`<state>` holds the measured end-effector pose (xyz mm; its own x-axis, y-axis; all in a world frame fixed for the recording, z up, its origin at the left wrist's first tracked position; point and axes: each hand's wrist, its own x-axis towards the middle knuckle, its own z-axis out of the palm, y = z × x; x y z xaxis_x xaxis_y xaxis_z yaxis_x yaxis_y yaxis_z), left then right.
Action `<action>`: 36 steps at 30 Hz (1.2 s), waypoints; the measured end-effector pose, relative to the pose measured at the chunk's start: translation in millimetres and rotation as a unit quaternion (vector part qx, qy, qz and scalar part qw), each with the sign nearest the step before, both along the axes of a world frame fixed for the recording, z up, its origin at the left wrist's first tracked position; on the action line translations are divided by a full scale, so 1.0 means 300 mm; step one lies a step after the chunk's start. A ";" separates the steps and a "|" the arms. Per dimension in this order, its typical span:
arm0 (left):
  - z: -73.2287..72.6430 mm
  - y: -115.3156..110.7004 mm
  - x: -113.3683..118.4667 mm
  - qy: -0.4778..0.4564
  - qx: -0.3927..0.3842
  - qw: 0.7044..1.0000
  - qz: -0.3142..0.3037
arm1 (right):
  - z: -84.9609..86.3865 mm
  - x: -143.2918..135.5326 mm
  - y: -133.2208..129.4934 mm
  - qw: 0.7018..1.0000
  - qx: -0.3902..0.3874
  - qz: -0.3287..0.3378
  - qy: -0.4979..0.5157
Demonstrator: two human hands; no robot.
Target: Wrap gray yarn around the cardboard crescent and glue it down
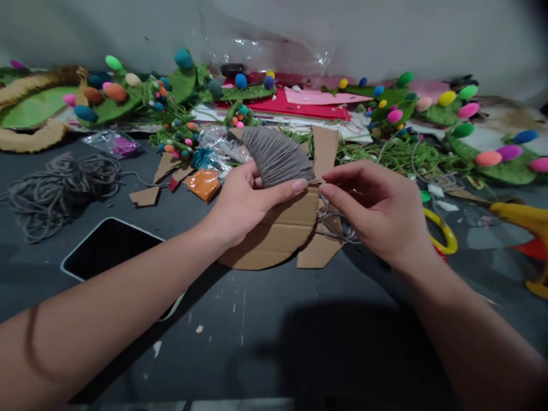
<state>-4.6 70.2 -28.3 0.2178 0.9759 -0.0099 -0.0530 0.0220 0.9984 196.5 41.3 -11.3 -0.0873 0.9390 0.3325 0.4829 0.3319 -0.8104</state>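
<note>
A round cardboard piece (269, 242) is partly wrapped in grey yarn (278, 154), the strands fanned side by side over its upper part. My left hand (252, 200) grips this piece from the left, thumb lying along the edge of the wrapped strands. At its right edge, my right hand (374, 208) has thumb and fingertips pinched together by the last strands. What lies between those fingertips is too small to make out surely, though loose grey yarn hangs just below them. Beneath the right edge lies a cardboard strip (321, 254).
A grey yarn heap (64, 191) trails a strand toward cardboard scraps (144, 197). A phone (115, 245) lies under my left forearm. Yellow-handled scissors (445, 231) and a yellow glue gun (518, 217) are at right. Green felt leaves with coloured balls (115, 91) line the back.
</note>
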 end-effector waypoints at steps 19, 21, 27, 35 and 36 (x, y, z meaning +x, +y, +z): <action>-0.017 0.003 -0.006 -0.035 0.009 0.999 -0.031 | -0.014 -0.015 0.010 1.000 -0.002 -0.002 -0.004; -0.016 0.003 -0.006 -0.036 0.010 0.999 -0.035 | -0.016 -0.018 0.010 1.000 0.006 -0.004 -0.010; -0.012 0.002 -0.009 -0.039 0.000 0.998 -0.042 | -0.019 -0.023 0.016 0.999 -0.024 -0.003 0.030; -0.012 0.002 -0.006 -0.039 0.007 0.998 -0.047 | -0.012 -0.027 0.023 0.983 -0.137 0.004 0.125; -0.012 0.002 -0.007 -0.040 0.008 0.998 -0.048 | -0.010 -0.027 0.023 0.979 -0.149 0.007 0.135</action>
